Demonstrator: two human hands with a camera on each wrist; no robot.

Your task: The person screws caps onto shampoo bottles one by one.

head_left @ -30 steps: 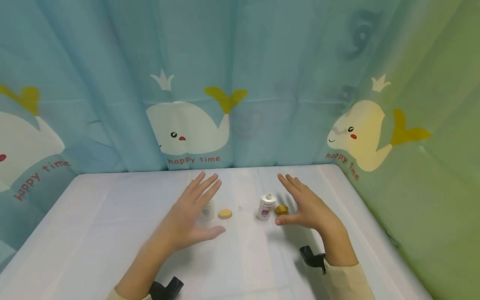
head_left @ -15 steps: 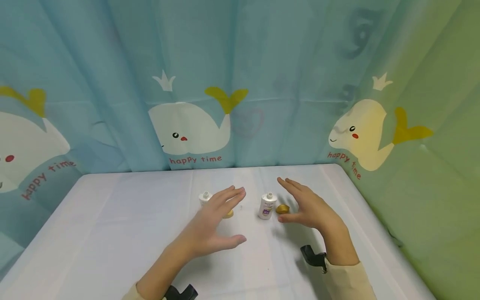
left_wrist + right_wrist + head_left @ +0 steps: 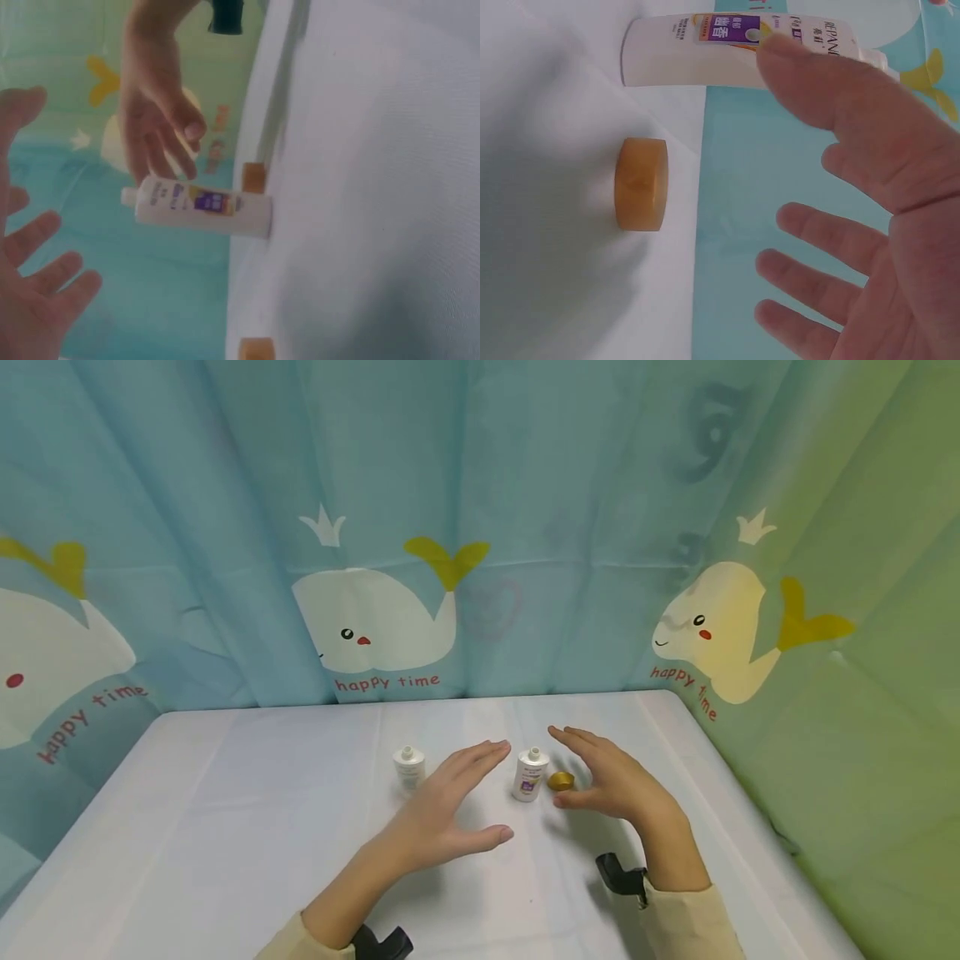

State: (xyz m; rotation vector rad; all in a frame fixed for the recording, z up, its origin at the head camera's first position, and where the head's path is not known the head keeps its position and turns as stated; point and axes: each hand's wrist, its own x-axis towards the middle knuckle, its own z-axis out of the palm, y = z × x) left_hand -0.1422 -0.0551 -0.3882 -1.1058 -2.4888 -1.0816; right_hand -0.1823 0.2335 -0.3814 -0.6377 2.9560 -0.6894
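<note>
Against whale-printed curtain [image 3: 525, 485], I see the spread left hand [image 3: 442, 818] shifted rightward since a second ago toward the upright purple-labelled bottle [image 3: 529, 774] on the table [image 3: 225, 827], the right hand [image 3: 618, 777] likewise spread near a gold cap [image 3: 561, 781], another white bottle [image 3: 409, 766] now better exposed.

In the head view, cannot see all of the left bottle [image 3: 408, 767] behind the left hand [image 3: 441, 817], nor read the tiny label [image 3: 528, 786] on the right bottle [image 3: 531, 765]. In the left wrist view, can see only part of a gold cap [image 3: 257, 349], cut off by the bottom edge.
</note>
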